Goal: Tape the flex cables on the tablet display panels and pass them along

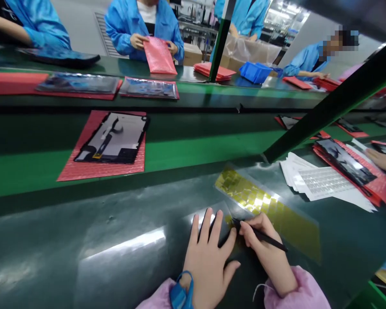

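Observation:
My left hand (209,257) lies flat with its fingers spread on the dark green bench, over the edge of a clear plastic sheet (224,209). A blue wrist strap (180,296) circles its wrist. Close to its index finger, my right hand (265,246) is closed around slim black tweezers (270,241). The tweezers' tip points at a small yellow film piece (228,219) beside my left fingertips. Just beyond my right hand lies a long clear sheet of yellow film stickers (266,204), patterned at its far end.
A display panel (116,139) rests on a red bubble bag (70,165) on the green conveyor (186,150). White label sheets (324,182) and red bags with panels (354,167) sit at right, beside another person's hand (382,159). A dark post (328,103) slants across; co-workers in blue stand opposite.

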Demonstrator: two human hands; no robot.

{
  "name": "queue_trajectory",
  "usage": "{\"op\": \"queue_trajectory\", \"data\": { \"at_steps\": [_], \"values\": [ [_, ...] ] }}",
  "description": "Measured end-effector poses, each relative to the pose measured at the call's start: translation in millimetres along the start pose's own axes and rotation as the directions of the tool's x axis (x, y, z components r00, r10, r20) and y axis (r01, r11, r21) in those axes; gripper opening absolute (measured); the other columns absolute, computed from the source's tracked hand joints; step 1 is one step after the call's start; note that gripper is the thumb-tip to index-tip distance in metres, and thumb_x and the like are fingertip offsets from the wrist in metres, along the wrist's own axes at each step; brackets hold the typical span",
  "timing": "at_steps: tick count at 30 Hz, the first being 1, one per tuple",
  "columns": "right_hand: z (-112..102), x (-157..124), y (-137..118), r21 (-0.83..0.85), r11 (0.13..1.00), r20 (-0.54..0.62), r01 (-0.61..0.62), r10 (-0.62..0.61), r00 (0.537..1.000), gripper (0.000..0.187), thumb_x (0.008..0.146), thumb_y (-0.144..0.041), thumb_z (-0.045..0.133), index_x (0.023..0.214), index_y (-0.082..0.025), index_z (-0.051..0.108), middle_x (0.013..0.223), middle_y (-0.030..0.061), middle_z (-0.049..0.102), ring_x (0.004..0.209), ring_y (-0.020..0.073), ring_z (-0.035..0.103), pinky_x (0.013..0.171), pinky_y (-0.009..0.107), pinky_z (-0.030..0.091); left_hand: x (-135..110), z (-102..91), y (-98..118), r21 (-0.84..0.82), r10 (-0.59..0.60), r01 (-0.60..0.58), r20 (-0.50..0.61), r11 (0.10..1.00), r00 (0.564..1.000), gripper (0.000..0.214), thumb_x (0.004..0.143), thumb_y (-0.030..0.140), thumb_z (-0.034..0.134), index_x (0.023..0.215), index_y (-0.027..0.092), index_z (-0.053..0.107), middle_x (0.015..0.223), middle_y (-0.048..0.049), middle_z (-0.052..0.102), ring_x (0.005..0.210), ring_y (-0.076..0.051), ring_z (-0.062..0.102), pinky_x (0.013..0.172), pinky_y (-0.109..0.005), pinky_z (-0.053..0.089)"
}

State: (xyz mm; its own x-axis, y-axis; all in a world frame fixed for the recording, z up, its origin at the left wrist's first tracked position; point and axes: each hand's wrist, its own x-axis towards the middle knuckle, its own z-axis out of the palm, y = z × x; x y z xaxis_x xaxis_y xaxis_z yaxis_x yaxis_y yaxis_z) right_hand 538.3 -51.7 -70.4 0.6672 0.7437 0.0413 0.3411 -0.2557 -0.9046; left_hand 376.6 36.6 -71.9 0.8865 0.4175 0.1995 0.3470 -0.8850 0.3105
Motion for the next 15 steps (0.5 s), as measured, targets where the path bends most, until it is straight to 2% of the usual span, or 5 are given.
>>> {"op": "queue_trajectory", "data": {
  "at_steps": [7,10,15],
  "values": [
    [-3.9,0.4,-9.2,-0.114,0.993,-0.034,0.02,-0.024,0.999,0.025,0.087,-0.041,0.066,0.069,-0.025,0.058,0.052,-0.0054,0.058,0.046,0.0116,0.057,0.049,0.022,0.047,3.7,-2.9,1.7,-0.003,-0.012,0.012,0.011,1.0,1.0,0.058,0.098,0.061,0.048,0.149,0.032,0.05,0.157,-0.0182,0.043,0.146,-0.046,0.035,0.11,-0.07,0.033],
    [-4.0,-0.4,-9.7,-0.101,0.994,-0.013,-0.031,0.03,0.999,0.026,0.087,-0.042,0.066,0.069,-0.025,0.057,0.05,-0.0061,0.057,0.044,0.011,0.057,0.049,0.021,0.046,4.0,-3.5,2.8,-0.003,-0.019,0.019,0.024,1.0,1.0,0.058,0.098,0.061,0.049,0.149,0.033,0.05,0.157,-0.0173,0.044,0.147,-0.046,0.034,0.11,-0.071,0.033],
    [-3.1,1.9,-8.9,-0.005,0.989,0.067,-0.148,0.148,0.987,0.028,0.089,-0.046,0.065,0.075,-0.024,0.054,0.052,-0.0062,0.061,0.033,0.0072,0.045,0.037,0.02,0.036,3.9,-5.9,3.7,0.01,-0.006,0.006,0.016,1.0,1.0,0.058,0.097,0.061,0.049,0.148,0.033,0.051,0.157,-0.0192,0.044,0.146,-0.048,0.035,0.11,-0.072,0.032]
  ]
}}
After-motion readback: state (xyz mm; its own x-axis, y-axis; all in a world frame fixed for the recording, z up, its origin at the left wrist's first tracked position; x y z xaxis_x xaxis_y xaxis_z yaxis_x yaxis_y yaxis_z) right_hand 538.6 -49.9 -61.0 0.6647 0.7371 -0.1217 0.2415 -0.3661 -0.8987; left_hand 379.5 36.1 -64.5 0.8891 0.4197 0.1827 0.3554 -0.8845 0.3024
